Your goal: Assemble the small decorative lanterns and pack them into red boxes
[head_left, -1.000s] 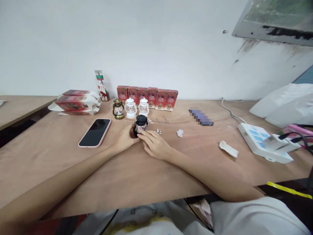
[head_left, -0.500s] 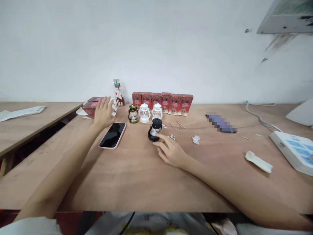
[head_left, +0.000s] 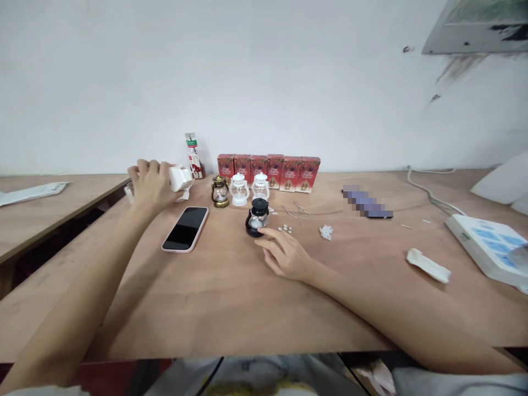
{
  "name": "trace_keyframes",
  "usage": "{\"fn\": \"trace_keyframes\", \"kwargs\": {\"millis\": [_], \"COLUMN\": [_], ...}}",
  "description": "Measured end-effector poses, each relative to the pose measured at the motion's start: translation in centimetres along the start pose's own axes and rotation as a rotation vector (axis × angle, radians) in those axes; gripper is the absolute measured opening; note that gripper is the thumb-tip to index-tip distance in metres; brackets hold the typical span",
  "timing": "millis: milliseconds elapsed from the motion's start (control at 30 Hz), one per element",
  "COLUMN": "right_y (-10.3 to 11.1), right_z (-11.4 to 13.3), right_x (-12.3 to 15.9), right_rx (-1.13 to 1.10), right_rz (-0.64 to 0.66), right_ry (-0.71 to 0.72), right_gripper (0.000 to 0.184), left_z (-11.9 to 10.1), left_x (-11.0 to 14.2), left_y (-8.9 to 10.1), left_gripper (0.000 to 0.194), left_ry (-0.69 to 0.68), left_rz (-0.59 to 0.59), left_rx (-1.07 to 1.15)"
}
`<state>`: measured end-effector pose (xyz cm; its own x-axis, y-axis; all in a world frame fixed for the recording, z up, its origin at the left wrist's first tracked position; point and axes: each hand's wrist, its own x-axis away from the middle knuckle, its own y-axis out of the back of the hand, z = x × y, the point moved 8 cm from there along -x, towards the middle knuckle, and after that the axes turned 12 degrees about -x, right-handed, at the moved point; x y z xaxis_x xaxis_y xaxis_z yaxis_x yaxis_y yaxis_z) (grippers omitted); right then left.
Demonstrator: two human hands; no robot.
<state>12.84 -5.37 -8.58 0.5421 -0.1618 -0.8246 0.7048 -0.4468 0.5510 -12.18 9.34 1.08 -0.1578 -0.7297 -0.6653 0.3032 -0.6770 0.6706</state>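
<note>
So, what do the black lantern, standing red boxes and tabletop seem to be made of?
Black lantern: likely smooth plastic or painted metal, dark frame round a clear middle.
Red boxes: probably thin card, printed, with crisp edges.
Tabletop: apparently wood, matt, brown, with faint streaks.

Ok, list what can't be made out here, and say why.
All in the head view:
- How the left hand meets the white-flapped carton: the hand itself hides it.
- Small print on the red boxes: too small.
- Details of the purple item: blurred into blocks.
- Far end of the white power strip: cut off by the right edge.
- What the tiny white bits are: too small.
</note>
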Motion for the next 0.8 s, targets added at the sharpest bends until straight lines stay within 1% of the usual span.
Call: {"fn": "trace_keyframes", "kwargs": {"millis": [33, 67, 100, 167, 233, 267, 333, 400, 467, 533, 600, 667, 700, 733, 800], "right_y": [0.1, 0.1, 0.1, 0.1, 0.0, 0.0, 0.2, 0.4, 0.6, 0.5, 0.3, 0.2, 0.3, 0.4, 0.4], "right_z": [0.0, -0.1, -0.1, 0.0, 0.4, 0.7, 1.1, 1.1, 0.9, 0.7, 0.6, 0.9, 1.2, 1.6, 2.3], "right_x": [0.0, 0.0, 0.0, -0.1, -0.2, -0.3, -0.4, -0.5, -0.5, -0.5, -0.5, -0.5, -0.6, -0.6, -0.4], "right_rx": [-0.001, -0.007, -0.019, -0.061, -0.115, -0.142, -0.187, -0.224, -0.253, -0.274, -0.269, -0.225, -0.183, -0.128, -0.007], "right_rz": [-0.008, -0.013, -0.014, -0.004, 0.008, 0.005, -0.023, -0.066, -0.099, -0.102, -0.084, -0.070, -0.065, -0.059, -0.040], "right_ry": [-0.008, -0.020, -0.039, -0.088, -0.122, -0.136, -0.171, -0.217, -0.245, -0.246, -0.232, -0.169, -0.120, -0.062, 0.064], "right_gripper": [0.026, 0.028, 0.030, 0.035, 0.038, 0.038, 0.036, 0.032, 0.021, 0.006, 0.014, 0.020, 0.022, 0.022, 0.021], "left_z": [-1.1, -2.4, -3.9, -7.7, -10.1, -10.9, -12.2, -13.1, -13.8, -14.1, -13.8, -13.1, -12.7, -12.5, -12.2], "left_x": [1.0, 2.5, 4.1, 7.8, 10.8, 11.8, 12.9, 13.3, 13.6, 13.8, 13.5, 12.6, 12.1, 11.5, 10.6], "left_y": [1.1, 2.3, 3.3, 4.9, 5.9, 6.2, 6.6, 6.9, 7.3, 8.0, 8.8, 9.2, 9.3, 9.1, 8.3], "left_gripper": [0.061, 0.052, 0.043, 0.032, 0.031, 0.032, 0.034, 0.035, 0.035, 0.040, 0.051, 0.063, 0.067, 0.071, 0.077], "left_ry": [0.007, -0.002, -0.045, -0.255, -0.357, -0.387, -0.432, -0.482, -0.535, -0.571, -0.575, -0.551, -0.549, -0.568, -0.665], "left_rz": [-0.084, -0.189, -0.293, -0.476, -0.611, -0.646, -0.646, -0.594, -0.549, -0.534, -0.541, -0.536, -0.513, -0.471, -0.338], "left_rx": [0.039, 0.092, 0.148, 0.215, 0.216, 0.214, 0.222, 0.250, 0.292, 0.342, 0.383, 0.397, 0.400, 0.405, 0.432]}}
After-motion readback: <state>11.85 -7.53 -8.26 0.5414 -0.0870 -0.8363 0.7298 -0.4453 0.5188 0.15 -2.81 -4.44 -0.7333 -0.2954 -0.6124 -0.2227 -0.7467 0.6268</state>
